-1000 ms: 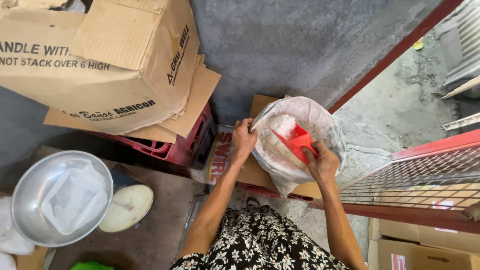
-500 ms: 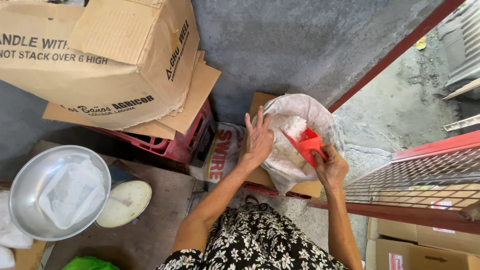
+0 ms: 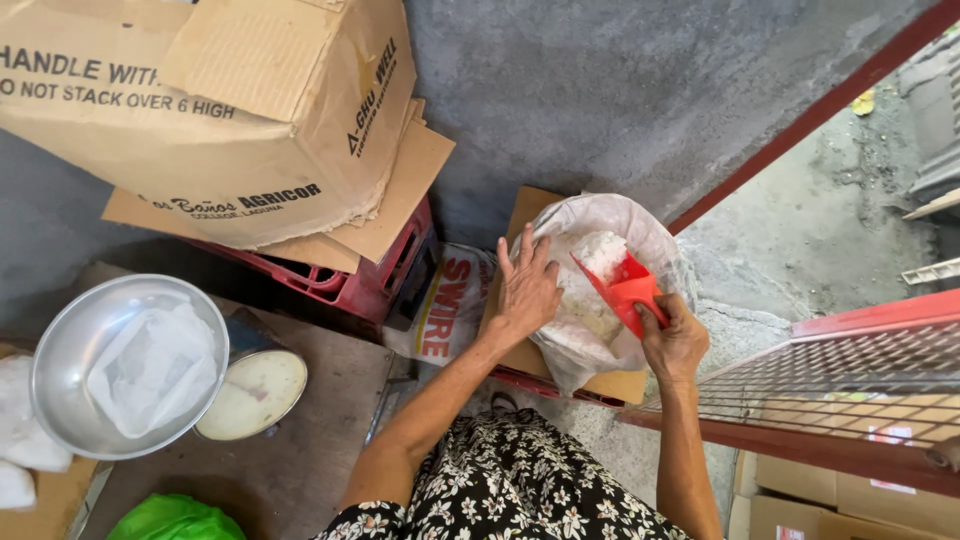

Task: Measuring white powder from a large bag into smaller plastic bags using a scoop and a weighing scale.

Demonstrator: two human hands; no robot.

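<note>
**Mia:** What is the right hand (image 3: pixel 676 345) doing?

**Ben:** It is closed tight around the handle of a red scoop (image 3: pixel 622 285). The scoop sticks out from the top of the hand, going up and to the left, away from the person. Its long side runs that same way, on a slant. The open end is the far end, and it is full of white grains.

**Mia:** Where is the scoop?

**Ben:** It is over the open mouth of a clear plastic bag (image 3: pixel 600 290). The bag has more white grains in it.

**Mia:** And the left hand (image 3: pixel 527 290)?

**Ben:** It is flat and open, fingers spread, pressing on the left side of the bag. It holds nothing. It is just left of the scoop, not touching it.

**Mia:** What is under the bag?

**Ben:** A piece of brown cardboard (image 3: pixel 615 385). Left of that is a white sack (image 3: pixel 445 310), then a red crate (image 3: pixel 360 285) with a big cardboard box (image 3: pixel 200 110) on top.

**Mia:** And way over on the left?

**Ben:** A shiny metal bowl (image 3: pixel 60 370) with a plastic bag in it, on a brown surface (image 3: pixel 290 470). A round lid (image 3: pixel 255 395) is just beside it.
</note>
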